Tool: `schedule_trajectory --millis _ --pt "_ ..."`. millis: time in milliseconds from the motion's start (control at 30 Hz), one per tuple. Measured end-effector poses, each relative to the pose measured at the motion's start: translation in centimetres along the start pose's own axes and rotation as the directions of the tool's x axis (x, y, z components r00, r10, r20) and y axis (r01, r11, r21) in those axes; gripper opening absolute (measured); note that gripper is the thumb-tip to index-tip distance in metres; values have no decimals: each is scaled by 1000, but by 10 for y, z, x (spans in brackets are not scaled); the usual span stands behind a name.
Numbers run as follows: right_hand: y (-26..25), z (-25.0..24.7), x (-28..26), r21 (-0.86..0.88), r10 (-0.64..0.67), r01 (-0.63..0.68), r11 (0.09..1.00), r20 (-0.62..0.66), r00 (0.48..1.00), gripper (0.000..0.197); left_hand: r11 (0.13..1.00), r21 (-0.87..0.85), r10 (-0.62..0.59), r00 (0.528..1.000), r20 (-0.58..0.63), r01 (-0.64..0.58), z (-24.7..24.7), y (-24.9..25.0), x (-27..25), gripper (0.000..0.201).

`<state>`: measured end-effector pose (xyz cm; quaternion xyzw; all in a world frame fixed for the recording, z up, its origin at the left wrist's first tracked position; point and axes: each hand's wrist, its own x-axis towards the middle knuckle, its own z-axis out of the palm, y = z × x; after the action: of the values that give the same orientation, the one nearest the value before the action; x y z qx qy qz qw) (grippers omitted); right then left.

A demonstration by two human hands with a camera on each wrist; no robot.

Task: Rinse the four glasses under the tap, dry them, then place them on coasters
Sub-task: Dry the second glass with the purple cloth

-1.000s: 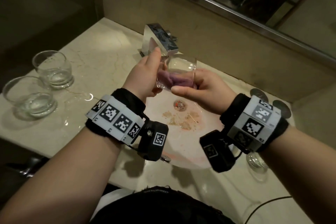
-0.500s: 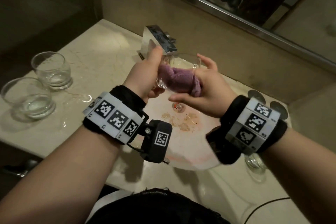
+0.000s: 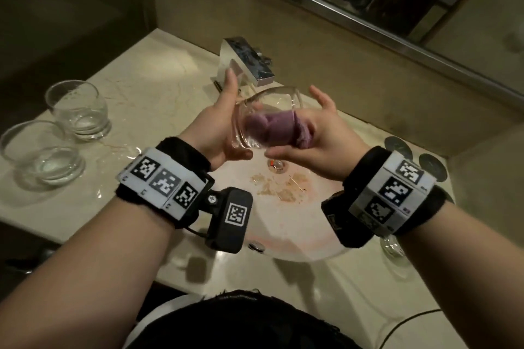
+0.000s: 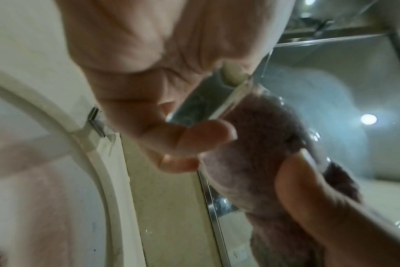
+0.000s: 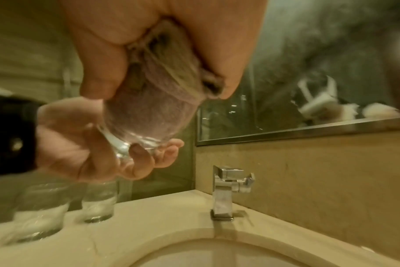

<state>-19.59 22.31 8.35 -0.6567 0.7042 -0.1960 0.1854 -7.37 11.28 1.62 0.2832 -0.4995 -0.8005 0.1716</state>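
Glass (image 3: 266, 119): wet, slippery, breakable; left hand (image 3: 224, 127) cupped its base, right hand (image 3: 314, 144) pinched cloth (image 3: 272, 129) inside.

Tap (image 3: 249, 65) just behind hands (image 3: 272, 133); two glasses (image 3: 56, 133) crowd left counter (image 3: 147, 99); basin (image 3: 283, 221) open below.

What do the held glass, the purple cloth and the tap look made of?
Held glass: clear glass, smooth and glossy; the cloth shows through its wall.
Purple cloth: soft fuzzy textile, likely terry or microfibre; matte, napped surface.
Tap: metal, probably chrome-plated; mirror-bright square faces with sharp reflections.
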Motion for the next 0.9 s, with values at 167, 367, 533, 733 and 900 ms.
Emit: schedule_trajectory --millis 167,367,533,733,900 --pt "-14 6 3 598 160 -138 790 17 987 26 910 321 372 860 -349 -263 13 -2 -6 42" --pt "-22 12 7 812 265 -204 547 63 962 26 621 642 683 712 -162 -450 -7 -4 -9 49" --pt "-14 19 18 60 29 -26 998 -39 999 23 997 24 80 972 -219 -76 -15 0 -12 66" --pt "-12 36 26 93 53 -50 994 -36 998 26 987 151 117 919 -378 -63 -14 0 -15 57" --pt "-10 43 25 875 266 -154 460 29 963 27 672 627 649 720 -243 -394 -17 -12 -10 40"
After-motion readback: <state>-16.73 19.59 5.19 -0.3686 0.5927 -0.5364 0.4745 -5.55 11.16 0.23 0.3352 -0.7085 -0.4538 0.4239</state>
